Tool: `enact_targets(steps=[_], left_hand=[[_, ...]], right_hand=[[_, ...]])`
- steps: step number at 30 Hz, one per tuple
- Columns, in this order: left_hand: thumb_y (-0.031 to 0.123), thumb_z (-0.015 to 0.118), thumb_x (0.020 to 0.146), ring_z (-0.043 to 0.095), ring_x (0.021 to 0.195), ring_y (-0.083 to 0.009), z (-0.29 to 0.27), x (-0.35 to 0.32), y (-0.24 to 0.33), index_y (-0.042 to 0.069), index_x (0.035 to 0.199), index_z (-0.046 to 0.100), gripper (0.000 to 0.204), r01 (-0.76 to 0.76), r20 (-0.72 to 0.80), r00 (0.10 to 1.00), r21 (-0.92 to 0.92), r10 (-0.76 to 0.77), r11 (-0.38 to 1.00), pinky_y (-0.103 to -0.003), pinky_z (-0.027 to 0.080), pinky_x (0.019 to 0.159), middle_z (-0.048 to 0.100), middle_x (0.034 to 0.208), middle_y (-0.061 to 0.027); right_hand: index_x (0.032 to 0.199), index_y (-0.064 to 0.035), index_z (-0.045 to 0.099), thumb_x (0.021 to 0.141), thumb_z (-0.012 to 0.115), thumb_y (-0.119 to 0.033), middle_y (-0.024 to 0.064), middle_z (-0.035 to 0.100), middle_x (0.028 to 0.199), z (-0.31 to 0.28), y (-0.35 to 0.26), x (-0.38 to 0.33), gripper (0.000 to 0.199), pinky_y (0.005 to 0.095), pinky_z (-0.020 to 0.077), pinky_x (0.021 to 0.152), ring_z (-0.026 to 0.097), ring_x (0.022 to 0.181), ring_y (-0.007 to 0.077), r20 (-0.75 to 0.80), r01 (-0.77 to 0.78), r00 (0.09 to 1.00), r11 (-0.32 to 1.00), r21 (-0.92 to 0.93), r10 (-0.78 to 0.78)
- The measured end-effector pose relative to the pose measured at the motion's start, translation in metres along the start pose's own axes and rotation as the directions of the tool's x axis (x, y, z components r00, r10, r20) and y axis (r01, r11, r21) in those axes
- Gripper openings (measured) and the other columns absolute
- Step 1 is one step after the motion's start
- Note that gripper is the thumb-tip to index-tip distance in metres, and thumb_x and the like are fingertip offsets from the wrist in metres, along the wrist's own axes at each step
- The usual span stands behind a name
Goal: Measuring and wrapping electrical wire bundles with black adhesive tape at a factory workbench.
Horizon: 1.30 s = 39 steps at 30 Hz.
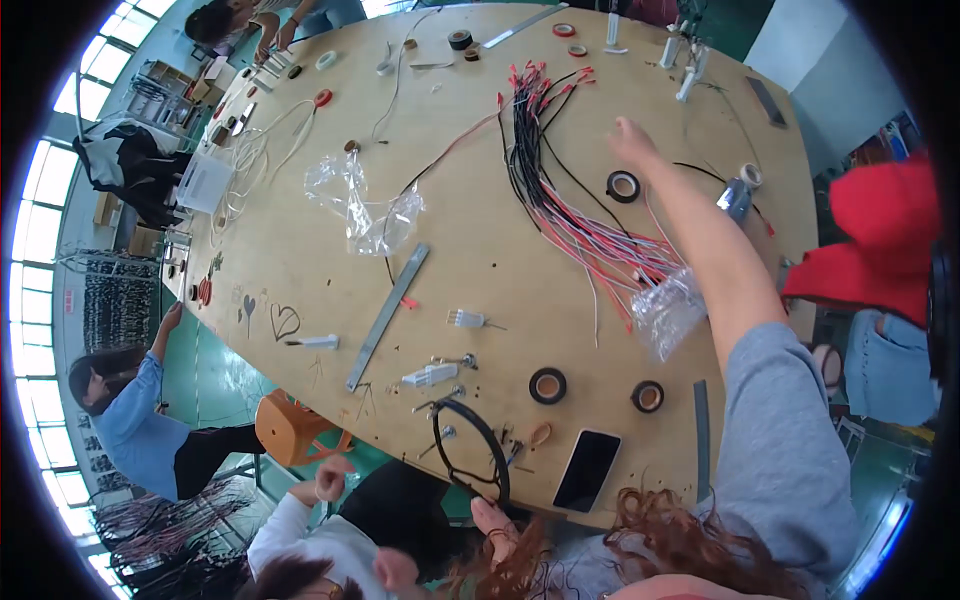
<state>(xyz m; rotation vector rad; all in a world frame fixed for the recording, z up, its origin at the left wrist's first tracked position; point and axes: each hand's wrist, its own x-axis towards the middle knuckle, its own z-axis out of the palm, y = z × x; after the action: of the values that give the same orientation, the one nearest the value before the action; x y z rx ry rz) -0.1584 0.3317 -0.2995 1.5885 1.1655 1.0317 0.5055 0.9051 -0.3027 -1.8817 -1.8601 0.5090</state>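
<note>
We are reaching our right hand (632,140), fingers open and gripping nothing, beside the red-and-black wire bundle (560,190) — lying loose mid-table, unsorted — while our left hand (493,520) is pinching a black cable loop (470,450).

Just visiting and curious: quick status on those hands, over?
Right hand open, reaching beside the red-and-black wire bundle. Left hand at table edge near black cable loop. Black tape roll close by.

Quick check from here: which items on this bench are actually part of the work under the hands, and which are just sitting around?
In hand:
- right hand
- bundle of red, black and white wires
- black tape roll
- left hand
- black cable loop

Lying about:
- black phone
- grey metal ruler
- crumpled clear plastic bag
- two black tape rolls
</note>
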Motion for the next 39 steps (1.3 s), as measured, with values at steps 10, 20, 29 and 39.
enact_targets(steps=[10, 20, 29, 39], left_hand=[[0.002, 0.046, 0.078, 0.052, 0.074, -0.0219, 0.070, 0.202, 0.110, 0.001, 0.080, 0.051, 0.005, 0.494, 0.273, 0.849, -0.108, -0.452, 0.863, -0.035, 0.042, 0.065, 0.053, 0.076, -0.0107], [0.000, 0.051, 0.075, 0.055, 0.084, -0.0259, 0.216, 0.402, 0.132, -0.001, 0.089, 0.051, 0.014, 0.844, -0.201, 0.500, -0.104, -0.842, 0.526, -0.036, 0.046, 0.076, 0.057, 0.088, -0.0138], [0.002, 0.050, 0.076, 0.054, 0.074, -0.0241, 0.231, 0.328, 0.044, 0.002, 0.078, 0.048, 0.003, 0.780, -0.400, 0.606, 0.132, -0.688, 0.611, -0.036, 0.046, 0.068, 0.053, 0.076, -0.0108], [0.005, 0.050, 0.077, 0.054, 0.063, -0.0220, 0.279, 0.165, 0.077, 0.005, 0.066, 0.045, 0.012, 0.780, -0.574, 0.608, 0.303, -0.549, 0.547, -0.036, 0.046, 0.060, 0.049, 0.062, -0.0074]], right_hand=[[0.133, -0.0049, 0.023, 0.079, 0.042, -0.059, 0.0229, 0.036, 0.129, 0.080, 0.056, 0.184, 0.079, 0.0398, 0.0272, 0.101, 0.035, 0.119, 0.0376, -0.076, -0.118, 0.989, 0.988, 0.100, 0.126], [0.130, -0.0278, 0.031, 0.082, 0.029, -0.057, 0.0173, 0.031, 0.135, 0.063, -0.015, 0.207, 0.057, 0.0494, 0.0256, 0.098, 0.033, 0.122, 0.0365, -0.258, -0.387, 0.913, 0.870, -0.307, 0.315], [0.115, -0.0090, 0.051, 0.080, 0.049, -0.052, 0.0112, 0.057, 0.105, 0.070, 0.117, 0.280, 0.055, 0.0297, 0.0413, 0.081, 0.055, 0.097, 0.0205, -0.205, -0.078, 0.975, 0.996, 0.050, 0.087], [0.095, -0.0074, 0.061, 0.082, 0.058, -0.032, -0.0019, 0.058, 0.084, 0.041, 0.000, 0.112, 0.028, 0.0201, 0.0370, 0.070, 0.049, 0.076, 0.0047, -0.132, -0.007, 0.353, 0.139, -0.990, -0.926]])
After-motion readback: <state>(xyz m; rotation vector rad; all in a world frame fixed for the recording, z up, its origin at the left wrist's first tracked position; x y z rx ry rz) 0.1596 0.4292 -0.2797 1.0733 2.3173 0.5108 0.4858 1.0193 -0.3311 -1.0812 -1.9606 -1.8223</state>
